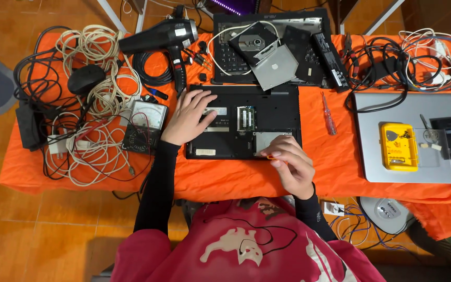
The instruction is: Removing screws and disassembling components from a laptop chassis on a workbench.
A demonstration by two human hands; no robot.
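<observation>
The left hand lies flat, fingers spread, on the upturned black laptop, seemingly to steady it on the orange surface. The right hand pinches a small yellow-orange tool, its grip closed, at the laptop's near edge beside the open bay. Beyond that hand lies a red screwdriver; further right, a yellow case holds small picks.

laptop base mid-table | meter just left | screwdriver just right | hair dryer behind-left | second laptop far right, probably shut
</observation>
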